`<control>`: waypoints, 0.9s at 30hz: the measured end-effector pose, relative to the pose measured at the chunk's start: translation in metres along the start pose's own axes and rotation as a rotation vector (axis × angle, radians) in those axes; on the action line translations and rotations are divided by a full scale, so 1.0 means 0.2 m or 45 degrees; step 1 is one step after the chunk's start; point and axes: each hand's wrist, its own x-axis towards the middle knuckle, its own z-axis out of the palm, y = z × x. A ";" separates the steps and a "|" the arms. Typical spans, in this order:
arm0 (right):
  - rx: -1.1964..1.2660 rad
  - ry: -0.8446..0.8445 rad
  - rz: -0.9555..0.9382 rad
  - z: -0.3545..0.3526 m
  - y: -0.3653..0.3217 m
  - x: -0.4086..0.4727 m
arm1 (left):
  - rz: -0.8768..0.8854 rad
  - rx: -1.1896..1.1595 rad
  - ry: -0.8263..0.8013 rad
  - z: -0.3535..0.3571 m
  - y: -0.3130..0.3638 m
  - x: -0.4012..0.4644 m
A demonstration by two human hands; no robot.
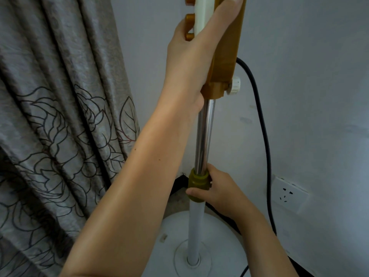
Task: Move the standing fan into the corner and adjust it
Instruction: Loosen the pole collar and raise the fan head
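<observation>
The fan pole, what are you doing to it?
A person is adjusting a standing fan in the corner. The left hand holds the brown control housing up top, and the right hand grips the olive-green plastic collar on the shiny metal pole. The round white base sits on the floor beside the grey flowered curtain.

Curtain (60,116) crowds the pole's (204,136) left; cord (263,136) hangs right, with open wall (319,76) beyond.
</observation>
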 end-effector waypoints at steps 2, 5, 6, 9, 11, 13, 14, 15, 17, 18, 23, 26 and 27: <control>-0.051 0.104 0.009 0.03 -0.01 0.01 | 0.004 0.001 -0.012 0.00 0.00 0.00; 0.057 0.024 0.028 0.02 0.01 0.00 | 0.002 0.005 -0.015 0.00 0.01 0.00; 0.117 -0.071 0.036 0.00 0.01 -0.01 | 0.001 0.006 -0.011 0.00 0.01 0.00; 0.200 -0.166 0.061 -0.04 0.02 -0.03 | -0.008 0.004 0.004 0.00 0.00 0.00; 0.185 -0.108 0.051 -0.04 0.01 -0.02 | -0.015 -0.005 0.012 0.00 0.00 0.00; 0.148 -0.045 0.028 -0.03 0.01 -0.01 | -0.009 -0.003 0.012 0.00 0.00 0.00; 0.127 -0.002 0.024 -0.01 0.01 -0.01 | -0.005 0.002 0.006 0.00 0.00 0.00; 0.117 0.042 0.025 0.00 0.01 -0.01 | -0.003 0.004 0.000 0.00 0.01 0.00; 0.117 0.091 0.031 0.01 0.03 0.00 | -0.005 0.008 0.000 0.00 0.01 0.00; 0.119 0.075 0.043 0.01 0.04 0.00 | -0.007 0.012 0.005 0.00 0.00 0.00; 0.338 -0.101 0.066 -0.03 0.06 -0.03 | -0.018 0.021 0.018 0.01 0.00 0.00; 0.271 -0.012 0.052 -0.01 0.06 -0.03 | -0.010 0.017 0.016 0.01 0.00 0.00; 0.238 0.012 0.043 0.00 0.06 -0.03 | -0.010 0.019 0.018 0.01 0.00 0.00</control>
